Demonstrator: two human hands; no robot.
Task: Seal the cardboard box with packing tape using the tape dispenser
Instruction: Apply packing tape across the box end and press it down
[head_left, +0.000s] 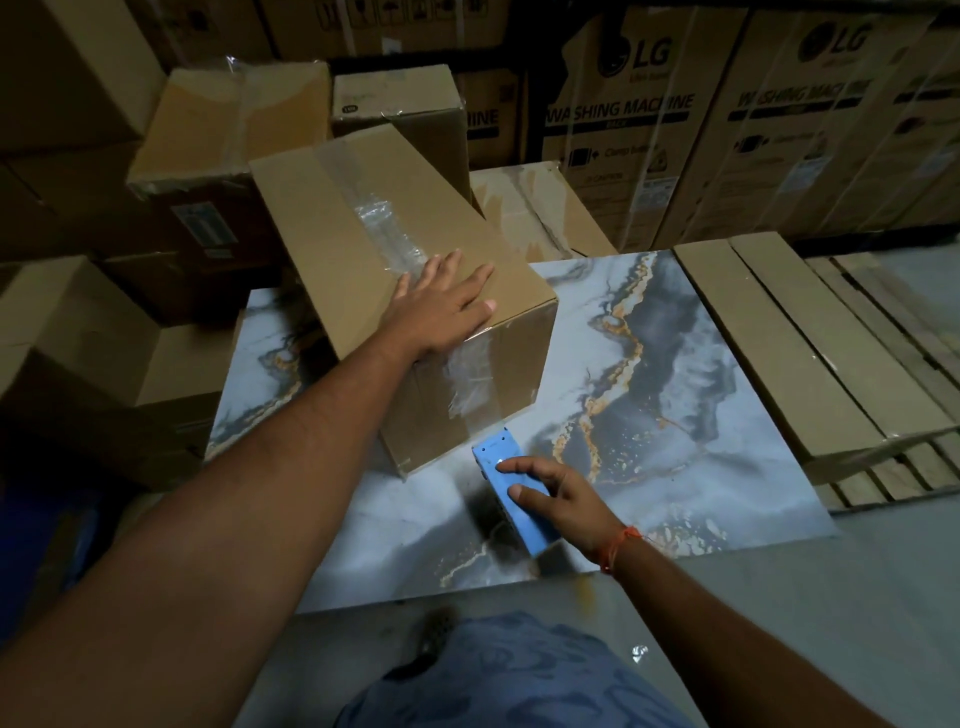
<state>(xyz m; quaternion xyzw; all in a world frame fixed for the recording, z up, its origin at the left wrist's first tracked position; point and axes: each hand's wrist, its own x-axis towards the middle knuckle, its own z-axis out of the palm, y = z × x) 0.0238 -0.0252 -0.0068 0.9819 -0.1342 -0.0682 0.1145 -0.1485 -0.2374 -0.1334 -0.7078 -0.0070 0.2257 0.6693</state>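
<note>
A brown cardboard box (332, 228) lies on a marble-patterned slab (675, 415). A strip of clear packing tape (384, 223) runs along its top seam and down the near side. My left hand (441, 306) lies flat on the box's top near corner, fingers spread, holding nothing. The blue tape dispenser (498, 467) sits low on the slab just in front of the box's near face. My right hand (550, 493) is wrapped over the dispenser, fingers on its top.
Stacked cardboard boxes (223, 124) crowd the left and back. Large washing machine cartons (649, 130) stand at the back right. Flat long cartons (789, 353) lie along the slab's right edge on a wooden pallet (909, 467). My knee in blue fabric (493, 675) is at the bottom.
</note>
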